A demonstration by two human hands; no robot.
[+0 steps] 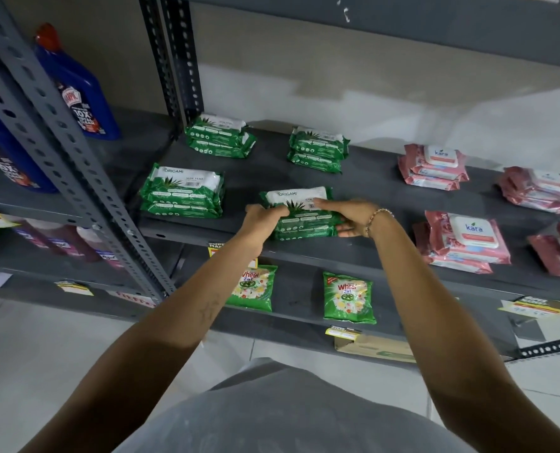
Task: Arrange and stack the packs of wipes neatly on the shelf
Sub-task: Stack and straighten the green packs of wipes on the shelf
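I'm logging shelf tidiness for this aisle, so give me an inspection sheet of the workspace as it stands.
Surface: dark grey shelf, packs lying flat in separate stacks.
Job's things: four green Origami stacks; front middle stack being handled; pink Kara stacks to the right.
Clutter: nothing seen on this shelf.
Hands: left hand and right hand grip opposite ends of the front middle stack; bracelet on the right wrist.
Cables: nothing seen.
Surroundings: blue cleaner bottles at left; Wheel sachets on the shelf below; tiled floor.

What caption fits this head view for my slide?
Both hands, left and right, square up a stack of green wipes packs on the grey shelf.
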